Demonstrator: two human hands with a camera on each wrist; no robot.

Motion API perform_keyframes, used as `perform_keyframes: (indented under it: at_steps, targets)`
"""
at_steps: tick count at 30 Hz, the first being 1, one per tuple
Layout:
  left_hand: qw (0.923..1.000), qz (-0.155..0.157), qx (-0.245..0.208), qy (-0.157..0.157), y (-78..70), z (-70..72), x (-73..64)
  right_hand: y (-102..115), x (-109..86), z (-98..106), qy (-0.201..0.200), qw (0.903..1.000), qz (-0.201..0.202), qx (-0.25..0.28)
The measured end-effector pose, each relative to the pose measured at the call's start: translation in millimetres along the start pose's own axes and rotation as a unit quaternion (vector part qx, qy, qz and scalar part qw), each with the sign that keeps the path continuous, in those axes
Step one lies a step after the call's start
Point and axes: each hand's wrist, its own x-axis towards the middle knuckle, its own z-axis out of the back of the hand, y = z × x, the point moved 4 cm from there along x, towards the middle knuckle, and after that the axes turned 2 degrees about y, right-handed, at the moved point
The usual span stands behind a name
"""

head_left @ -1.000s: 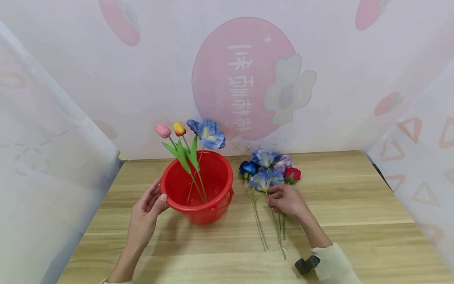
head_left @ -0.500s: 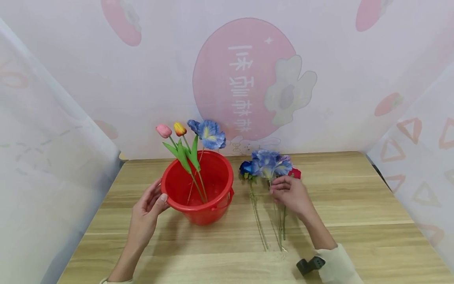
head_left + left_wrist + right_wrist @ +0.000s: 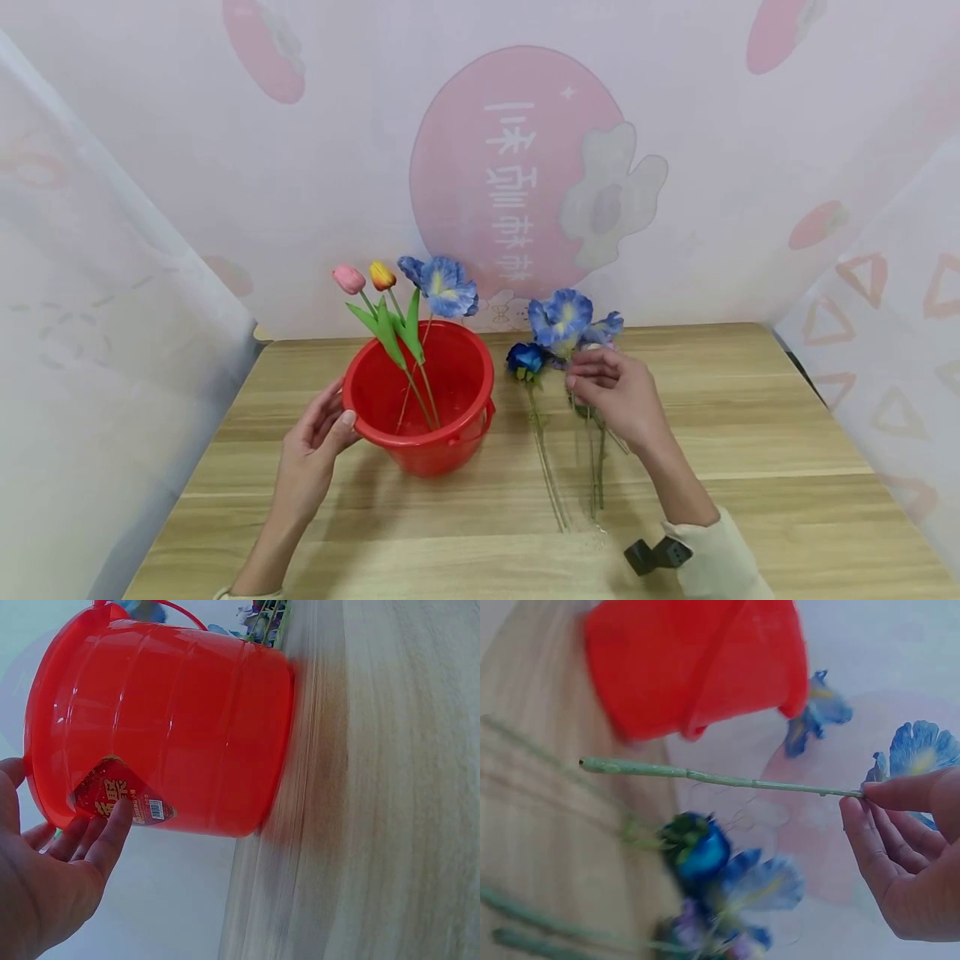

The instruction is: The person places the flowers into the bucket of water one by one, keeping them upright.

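A red plastic bucket [image 3: 438, 457] stands on the wooden table, with a pink tulip [image 3: 348, 279], a yellow-orange tulip [image 3: 382, 275] and a blue iris [image 3: 444, 286] leaning inside it. My left hand [image 3: 311, 454] holds its near-left rim, thumb on the lip and fingers against the outside by a label [image 3: 112, 791]. To the right, my right hand [image 3: 618, 396] pinches the green stem [image 3: 727, 780] of another blue iris [image 3: 561, 318] between thumb and fingertips, just under the bloom. In the right wrist view the stem's cut end hangs above the table.
A blue rose [image 3: 525, 358] lies on the table [image 3: 750, 442] between bucket and right hand. More flower stems [image 3: 597, 467] lie under that hand, their blooms partly hidden. A printed backdrop [image 3: 337, 167] stands behind the table. A black device [image 3: 657, 556] sits by the right sleeve.
My right hand has taken the blue iris by its stem and raised it off the pile, tilting the bloom upward. The left hand and the bucket have stayed put.
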Motion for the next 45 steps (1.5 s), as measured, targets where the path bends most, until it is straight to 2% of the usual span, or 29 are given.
perform_keyframes:
  at_steps: [3, 14, 23, 31, 38, 45]
  targets:
    - [1.0000, 0.001, -0.002, -0.001, 0.6, 0.2, -0.1, 17.3, 5.1, -2.8, -0.002, 0.9998, 0.017, -0.012]
    - [0.9999, -0.004, -0.011, 0.002, 1.6, -0.2, 1.1, 90.5, 23.0, -23.7, 0.003, 0.9946, 0.104, -0.006]
    - [0.9999, -0.006, -0.012, 0.003, 1.4, -1.0, 1.1, 134.5, 33.1, -49.2, 0.019, 0.9860, 0.166, -0.002]
    - [0.9998, -0.008, -0.016, 0.004, 1.4, -0.7, 0.4, 151.9, 48.3, -81.4, 0.040, 0.9824, 0.181, 0.023]
    - [0.9997, -0.008, -0.024, 0.002, 1.0, -0.1, 0.2, 159.3, 58.4, -105.1, 0.052, 0.9777, 0.203, 0.009]
    - [0.9998, -0.005, -0.019, 0.003, -0.6, -0.5, 0.0, 160.1, 68.7, -124.8, 0.063, 0.9786, 0.196, -0.005]
